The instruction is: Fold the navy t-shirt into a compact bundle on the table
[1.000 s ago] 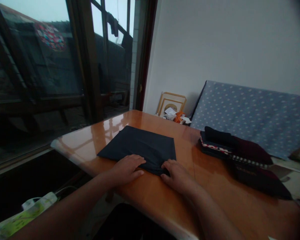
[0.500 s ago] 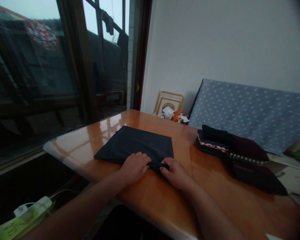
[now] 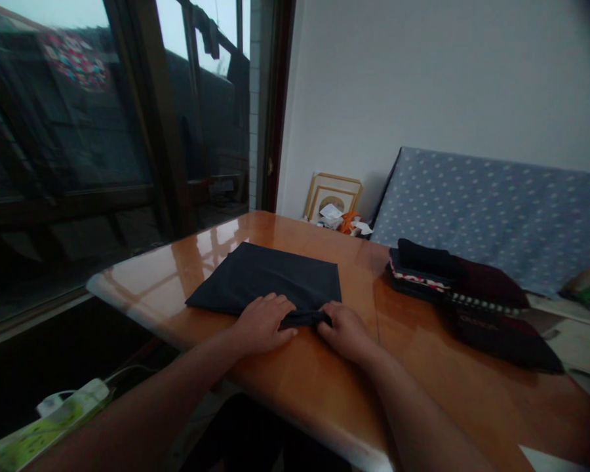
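Observation:
A dark navy cloth (image 3: 280, 272), folded into a flat piece, lies on the glossy brown table (image 3: 295, 387). Its near edge is rolled or bunched into a narrow band between my hands. My left hand (image 3: 264, 322) rests on that near edge, fingers over the cloth and thumb apart on the near side. At the right end of the band, my right hand (image 3: 344, 329) pinches the fabric between thumb and fingers.
Folded dark clothes (image 3: 420, 265) are stacked on the table's right side, beside maroon and black garments (image 3: 496, 328). Behind stands a blue dotted cover (image 3: 486, 210). Framed pictures (image 3: 334, 193) lean at the wall. A power strip (image 3: 49, 419) is at lower left.
The thumb of my left hand has moved away from the rolled edge, showing more of the band. My right hand has shifted slightly at its end. The camera view has tilted a little.

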`<state>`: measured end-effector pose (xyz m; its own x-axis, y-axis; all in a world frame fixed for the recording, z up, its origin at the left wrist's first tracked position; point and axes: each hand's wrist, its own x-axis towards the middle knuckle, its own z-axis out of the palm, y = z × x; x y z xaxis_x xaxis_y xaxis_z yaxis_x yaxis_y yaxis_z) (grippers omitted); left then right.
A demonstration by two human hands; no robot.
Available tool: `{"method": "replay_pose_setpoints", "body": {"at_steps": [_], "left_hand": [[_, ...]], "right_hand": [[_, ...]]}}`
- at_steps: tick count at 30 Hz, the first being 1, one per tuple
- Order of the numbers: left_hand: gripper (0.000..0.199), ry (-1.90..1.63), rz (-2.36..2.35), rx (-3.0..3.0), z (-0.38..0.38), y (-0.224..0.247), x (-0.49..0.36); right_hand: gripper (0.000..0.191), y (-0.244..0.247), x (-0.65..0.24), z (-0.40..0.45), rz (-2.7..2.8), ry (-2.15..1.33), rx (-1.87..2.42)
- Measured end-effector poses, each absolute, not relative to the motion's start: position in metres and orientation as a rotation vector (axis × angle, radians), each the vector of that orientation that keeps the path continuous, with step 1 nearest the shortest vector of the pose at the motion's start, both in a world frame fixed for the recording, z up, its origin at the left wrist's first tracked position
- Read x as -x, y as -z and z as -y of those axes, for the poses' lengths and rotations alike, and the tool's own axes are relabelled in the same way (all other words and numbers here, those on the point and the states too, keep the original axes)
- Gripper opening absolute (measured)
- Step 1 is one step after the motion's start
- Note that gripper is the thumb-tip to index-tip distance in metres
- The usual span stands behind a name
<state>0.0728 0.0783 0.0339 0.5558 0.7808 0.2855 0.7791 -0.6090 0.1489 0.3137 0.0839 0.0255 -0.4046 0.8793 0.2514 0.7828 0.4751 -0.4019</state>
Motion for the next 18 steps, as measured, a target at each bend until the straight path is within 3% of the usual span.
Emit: {"method": "replay_pose_setpoints", "body": {"at_steps": [4, 18], "left_hand": [[0.04, -0.504, -1.428, -2.763, -0.079, -0.034, -0.078], [0.02, -0.421, -1.436, -2.771, -0.087, -0.043, -0.082]], "right_hand": [[0.006, -0.018, -0.317, -0.094, 2.171, -0.486, 1.36], [0.012, -0.023, -0.317, -0.092, 2.113, -0.574, 1.311]]}}
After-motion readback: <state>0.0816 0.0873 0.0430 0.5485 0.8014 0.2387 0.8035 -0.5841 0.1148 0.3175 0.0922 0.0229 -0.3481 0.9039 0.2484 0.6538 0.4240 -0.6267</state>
